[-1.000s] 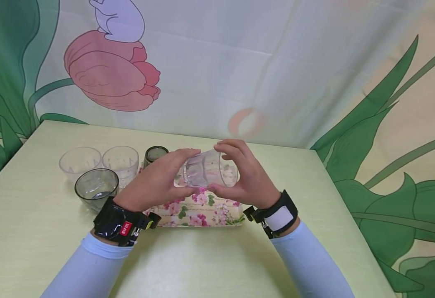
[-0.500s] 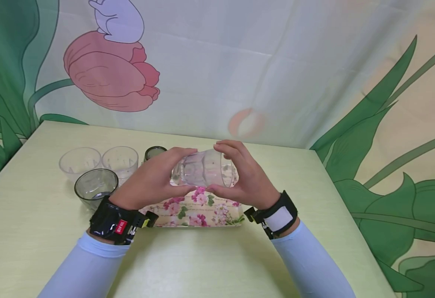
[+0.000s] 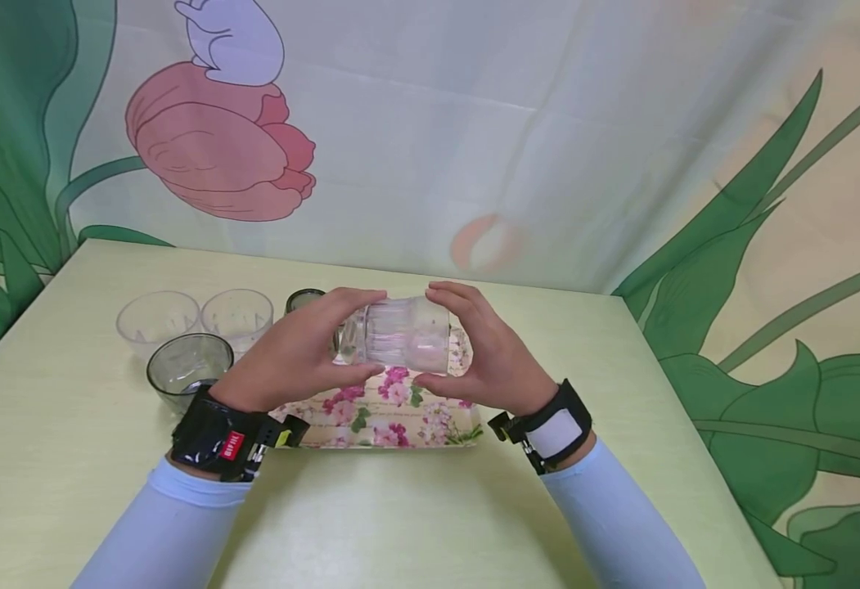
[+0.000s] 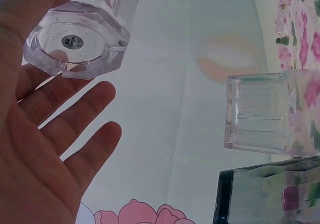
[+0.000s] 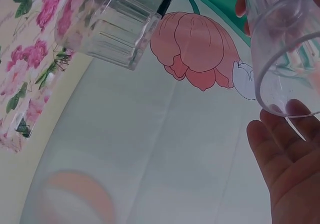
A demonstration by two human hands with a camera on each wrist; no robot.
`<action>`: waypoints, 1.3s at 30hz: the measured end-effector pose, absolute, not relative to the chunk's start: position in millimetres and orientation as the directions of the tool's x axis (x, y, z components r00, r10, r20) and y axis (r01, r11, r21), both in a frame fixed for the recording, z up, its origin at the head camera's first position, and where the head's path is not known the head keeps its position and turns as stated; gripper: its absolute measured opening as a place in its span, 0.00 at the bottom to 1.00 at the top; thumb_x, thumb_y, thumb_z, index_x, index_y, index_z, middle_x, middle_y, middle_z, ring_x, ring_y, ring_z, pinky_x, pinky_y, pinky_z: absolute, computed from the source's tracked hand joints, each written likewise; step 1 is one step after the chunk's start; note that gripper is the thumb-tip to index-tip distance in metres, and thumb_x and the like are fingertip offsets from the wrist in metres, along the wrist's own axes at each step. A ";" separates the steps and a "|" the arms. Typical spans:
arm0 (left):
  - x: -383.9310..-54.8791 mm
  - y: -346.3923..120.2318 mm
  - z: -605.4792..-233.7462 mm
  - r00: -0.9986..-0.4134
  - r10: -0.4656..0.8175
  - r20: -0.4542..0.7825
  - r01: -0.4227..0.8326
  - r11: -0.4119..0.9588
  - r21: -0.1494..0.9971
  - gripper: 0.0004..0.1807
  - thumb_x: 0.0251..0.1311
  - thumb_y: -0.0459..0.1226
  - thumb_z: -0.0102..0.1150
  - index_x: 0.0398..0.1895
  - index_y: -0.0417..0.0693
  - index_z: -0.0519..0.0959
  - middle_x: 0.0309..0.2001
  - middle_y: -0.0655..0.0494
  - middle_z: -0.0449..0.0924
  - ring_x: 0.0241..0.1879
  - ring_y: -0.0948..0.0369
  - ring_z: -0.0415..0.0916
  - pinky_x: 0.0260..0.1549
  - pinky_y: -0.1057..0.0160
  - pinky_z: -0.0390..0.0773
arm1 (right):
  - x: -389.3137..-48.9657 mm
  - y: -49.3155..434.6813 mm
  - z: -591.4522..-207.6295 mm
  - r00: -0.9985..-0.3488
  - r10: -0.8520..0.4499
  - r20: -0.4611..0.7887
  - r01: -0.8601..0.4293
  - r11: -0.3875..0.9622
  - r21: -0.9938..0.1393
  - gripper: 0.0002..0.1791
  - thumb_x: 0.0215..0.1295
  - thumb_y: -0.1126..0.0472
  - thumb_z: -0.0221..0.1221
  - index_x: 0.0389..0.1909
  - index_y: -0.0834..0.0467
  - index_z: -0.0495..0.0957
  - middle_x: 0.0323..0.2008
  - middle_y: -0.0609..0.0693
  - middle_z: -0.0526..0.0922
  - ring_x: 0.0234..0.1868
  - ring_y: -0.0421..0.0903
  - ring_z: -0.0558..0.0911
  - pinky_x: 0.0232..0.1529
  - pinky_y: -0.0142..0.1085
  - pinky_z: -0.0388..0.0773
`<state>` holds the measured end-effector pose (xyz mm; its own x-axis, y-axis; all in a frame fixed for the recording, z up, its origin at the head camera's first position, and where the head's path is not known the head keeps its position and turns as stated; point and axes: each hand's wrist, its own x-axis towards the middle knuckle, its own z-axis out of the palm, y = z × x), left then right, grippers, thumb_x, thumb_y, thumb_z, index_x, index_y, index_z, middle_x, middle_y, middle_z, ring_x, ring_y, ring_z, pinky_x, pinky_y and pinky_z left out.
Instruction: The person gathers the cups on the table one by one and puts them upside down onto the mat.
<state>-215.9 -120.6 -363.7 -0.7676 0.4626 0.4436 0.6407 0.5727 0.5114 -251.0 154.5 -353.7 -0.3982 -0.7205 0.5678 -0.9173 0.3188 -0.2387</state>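
A clear faceted glass (image 3: 409, 334) lies sideways in the air over the flowered tray (image 3: 378, 409), held between both hands. My left hand (image 3: 293, 348) grips its base end, thumb below and fingers above. At the rim end, my right hand (image 3: 492, 352) holds it with thumb and fingers spread around. The base faces the camera in the left wrist view, while the right wrist view looks into the open mouth. On the tray stand another clear glass (image 4: 260, 114) and a dark smoky glass (image 3: 304, 299), both upside down; the left hand partly hides them in the head view.
To the left on the pale table (image 3: 430, 515) two clear glasses (image 3: 157, 315) stand upright, with a smoky glass (image 3: 190, 368) in front of them. Behind the table hangs a printed curtain (image 3: 415, 139) with flowers and leaves.
My left hand has shifted slightly left, and the clear glass has turned so its mouth now points more squarely right. The right hand stays nearly in place. The other glasses are unmoved.
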 end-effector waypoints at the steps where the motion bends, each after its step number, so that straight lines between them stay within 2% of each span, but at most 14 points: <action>1: -215.9 -120.9 -363.6 -0.767 0.463 0.444 0.642 0.568 0.516 0.46 0.53 0.48 0.75 0.74 0.50 0.65 0.64 0.55 0.73 0.56 0.60 0.75 0.56 0.56 0.80 | -251.3 154.6 -354.2 -0.402 -0.722 0.563 -0.916 0.322 -0.240 0.54 0.47 0.52 0.78 0.72 0.59 0.58 0.69 0.59 0.64 0.69 0.52 0.68 0.66 0.46 0.74; 14: -215.4 -121.9 -361.1 -0.729 0.475 0.492 0.684 0.525 0.506 0.44 0.53 0.46 0.76 0.73 0.51 0.66 0.64 0.55 0.73 0.62 0.59 0.72 0.61 0.53 0.76 | -257.2 151.2 -362.4 -0.400 -0.744 0.535 -0.916 0.334 -0.221 0.52 0.52 0.52 0.75 0.74 0.58 0.56 0.68 0.58 0.66 0.68 0.51 0.69 0.67 0.43 0.73; 23: -214.7 -120.7 -361.0 -0.710 0.482 0.514 0.704 0.511 0.493 0.43 0.52 0.44 0.76 0.71 0.49 0.67 0.63 0.55 0.73 0.62 0.59 0.72 0.61 0.54 0.76 | -261.6 149.8 -369.6 -0.392 -0.750 0.533 -0.920 0.319 -0.227 0.51 0.53 0.51 0.75 0.73 0.59 0.56 0.68 0.58 0.67 0.69 0.51 0.69 0.70 0.43 0.69; 27: -213.4 -120.7 -359.9 -0.709 0.483 0.514 0.704 0.514 0.490 0.42 0.52 0.44 0.76 0.71 0.49 0.68 0.63 0.55 0.74 0.60 0.59 0.72 0.59 0.55 0.78 | -264.5 147.7 -376.1 -0.409 -0.748 0.523 -0.913 0.332 -0.239 0.52 0.53 0.50 0.75 0.72 0.58 0.56 0.68 0.57 0.68 0.68 0.50 0.70 0.70 0.42 0.69; 34: -212.4 -120.9 -358.5 -0.713 0.477 0.513 0.700 0.521 0.489 0.41 0.51 0.43 0.76 0.69 0.50 0.70 0.60 0.56 0.75 0.53 0.62 0.74 0.51 0.59 0.82 | -267.3 139.9 -385.0 -0.421 -0.752 0.508 -0.907 0.353 -0.230 0.52 0.52 0.49 0.75 0.71 0.59 0.55 0.67 0.57 0.68 0.67 0.48 0.70 0.70 0.40 0.68; 39: -212.6 -121.3 -359.3 -0.700 0.481 0.528 0.713 0.518 0.473 0.41 0.51 0.44 0.76 0.69 0.49 0.70 0.60 0.56 0.75 0.58 0.60 0.74 0.57 0.56 0.79 | -265.8 136.4 -384.4 -0.418 -0.754 0.507 -0.909 0.349 -0.230 0.51 0.51 0.50 0.76 0.69 0.61 0.57 0.65 0.58 0.69 0.66 0.49 0.71 0.70 0.40 0.69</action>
